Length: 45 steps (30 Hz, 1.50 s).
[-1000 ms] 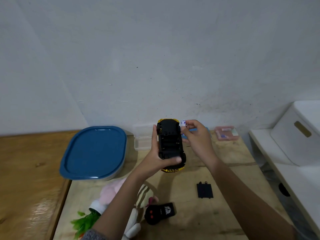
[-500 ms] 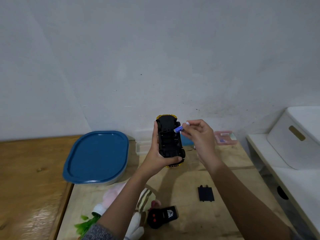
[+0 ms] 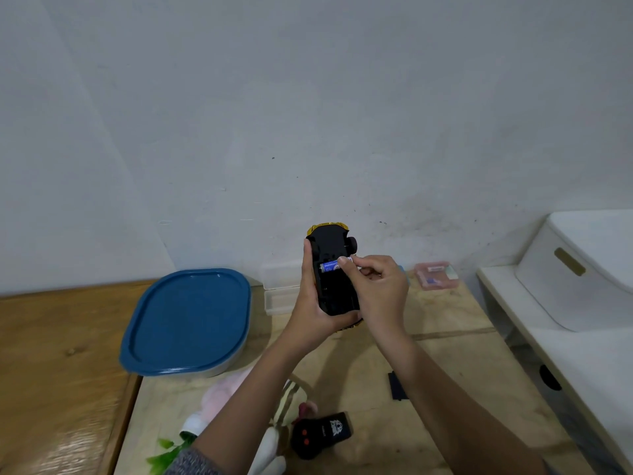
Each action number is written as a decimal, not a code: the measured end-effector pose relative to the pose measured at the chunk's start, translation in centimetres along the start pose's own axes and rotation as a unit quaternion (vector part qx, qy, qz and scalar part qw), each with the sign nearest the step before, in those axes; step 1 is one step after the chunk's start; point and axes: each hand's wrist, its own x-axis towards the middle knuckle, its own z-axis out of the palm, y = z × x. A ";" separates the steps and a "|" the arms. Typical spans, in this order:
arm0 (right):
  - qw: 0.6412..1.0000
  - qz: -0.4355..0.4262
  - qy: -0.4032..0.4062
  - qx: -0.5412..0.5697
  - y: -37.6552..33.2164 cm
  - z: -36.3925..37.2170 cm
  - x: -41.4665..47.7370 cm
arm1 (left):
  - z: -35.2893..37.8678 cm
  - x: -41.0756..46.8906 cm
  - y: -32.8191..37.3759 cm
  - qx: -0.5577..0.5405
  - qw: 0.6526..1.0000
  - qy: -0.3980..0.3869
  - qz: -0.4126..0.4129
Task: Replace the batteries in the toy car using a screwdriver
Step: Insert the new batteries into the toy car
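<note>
A yellow toy car (image 3: 334,282) is held above the table with its black underside facing me. My left hand (image 3: 313,311) grips it round the left side and bottom. My right hand (image 3: 375,289) pinches a blue battery (image 3: 330,266) that lies crosswise in the open battery bay. The black battery cover (image 3: 397,387) lies flat on the table, partly hidden behind my right forearm. No screwdriver is visible.
A blue-lidded container (image 3: 188,320) sits at the left. A clear plastic box (image 3: 279,286) stands behind the car, and a pink box (image 3: 435,274) at the back right. A black remote (image 3: 322,435), a plush toy (image 3: 222,399) and green leaves (image 3: 168,454) lie near me. White furniture (image 3: 582,286) flanks the right.
My right hand has brought the battery from beside the car down into the battery bay on its underside. My left hand keeps holding the car in about the same place.
</note>
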 end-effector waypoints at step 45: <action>0.871 0.025 -0.321 -0.371 21.9 -6.9 11.8 | 4.8 1.8 -12.9 0.025 0.981 0.080 -0.174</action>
